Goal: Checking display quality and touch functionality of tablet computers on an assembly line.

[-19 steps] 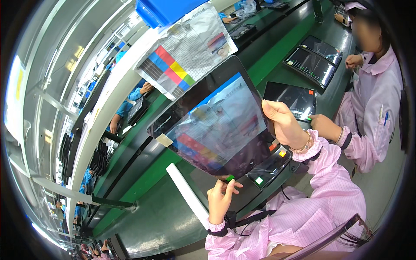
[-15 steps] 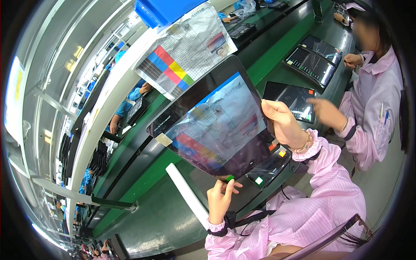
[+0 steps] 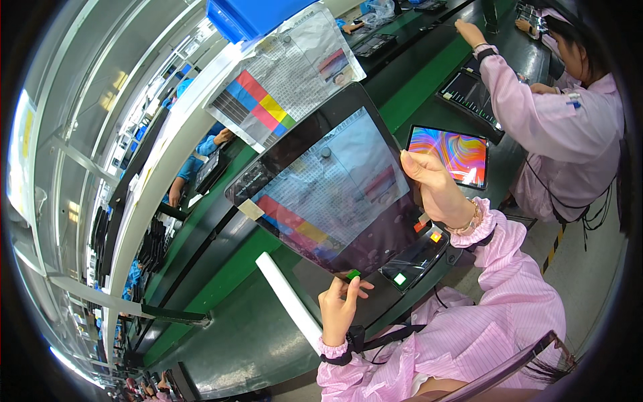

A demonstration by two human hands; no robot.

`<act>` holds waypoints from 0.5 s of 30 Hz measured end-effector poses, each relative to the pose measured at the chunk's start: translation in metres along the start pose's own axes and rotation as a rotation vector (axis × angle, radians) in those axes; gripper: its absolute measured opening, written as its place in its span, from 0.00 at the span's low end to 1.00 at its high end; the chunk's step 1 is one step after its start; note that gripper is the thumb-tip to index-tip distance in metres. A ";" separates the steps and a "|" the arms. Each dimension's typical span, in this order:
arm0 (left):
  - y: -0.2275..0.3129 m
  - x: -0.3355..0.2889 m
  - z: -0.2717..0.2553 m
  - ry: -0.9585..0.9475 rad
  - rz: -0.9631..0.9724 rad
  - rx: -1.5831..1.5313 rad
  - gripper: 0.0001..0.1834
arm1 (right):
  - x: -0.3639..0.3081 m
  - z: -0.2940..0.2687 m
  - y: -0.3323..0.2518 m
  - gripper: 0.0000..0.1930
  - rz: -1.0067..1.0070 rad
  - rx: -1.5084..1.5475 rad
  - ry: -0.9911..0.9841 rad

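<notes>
Tablet [image 3: 335, 181] in dark casing is held up at a tilt over the green tabletop [image 3: 248, 358] in the head view, its screen turned toward the wearer. The left hand [image 3: 339, 311] has its grip clamped on the tablet's near corner, beside a small green sticker [image 3: 353, 275]. The right hand [image 3: 442, 187] has its grip clamped on the right edge, thumb at the front and the other fingers mostly hidden behind. A beige piece of tape [image 3: 250, 209] sits at the tablet's left corner. The lit screen shows a picture matching the printed sheet [image 3: 288, 74] just beyond the tablet, a creased page with red, blue, yellow and green blocks. Past that sheet is a blue bin [image 3: 258, 17], cut off by the upper edge.

Left of the left hand, a white bar [image 3: 288, 301] slants across the tabletop. Below the right hand lies a dark device [image 3: 422, 258] with orange and pale green-edged stickers, partly covered by the tablet. Farther right, a second screen [image 3: 449, 154] glows with swirling colours, and a dark panel [image 3: 465, 97] lies beyond it. At the far right, a co-worker in a pink sleeve [image 3: 522, 100] holds one arm raised over the tabletop.
</notes>
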State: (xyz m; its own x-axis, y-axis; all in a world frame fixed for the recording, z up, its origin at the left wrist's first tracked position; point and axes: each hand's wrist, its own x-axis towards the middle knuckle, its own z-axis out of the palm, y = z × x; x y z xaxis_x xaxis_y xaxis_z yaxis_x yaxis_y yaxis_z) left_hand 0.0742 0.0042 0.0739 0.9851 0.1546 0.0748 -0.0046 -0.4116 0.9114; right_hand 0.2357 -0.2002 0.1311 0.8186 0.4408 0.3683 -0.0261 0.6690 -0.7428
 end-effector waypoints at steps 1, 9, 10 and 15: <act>-0.001 0.000 0.000 0.003 0.003 0.007 0.08 | 0.000 0.000 0.000 0.20 0.000 0.000 0.001; -0.002 0.000 0.001 0.021 -0.002 0.028 0.08 | 0.000 -0.001 -0.001 0.20 0.008 0.037 -0.042; -0.002 0.001 0.001 0.022 -0.007 0.021 0.08 | -0.001 0.000 -0.001 0.20 0.008 0.037 -0.042; 0.001 0.001 0.001 0.023 0.008 0.025 0.08 | 0.000 0.000 -0.002 0.20 -0.009 0.003 -0.016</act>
State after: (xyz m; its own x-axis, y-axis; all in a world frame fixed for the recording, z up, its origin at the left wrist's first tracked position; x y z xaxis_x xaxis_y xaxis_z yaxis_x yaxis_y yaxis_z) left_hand 0.0753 0.0032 0.0749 0.9809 0.1718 0.0914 -0.0077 -0.4351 0.9003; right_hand 0.2353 -0.2015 0.1329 0.8093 0.4446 0.3840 -0.0206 0.6747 -0.7378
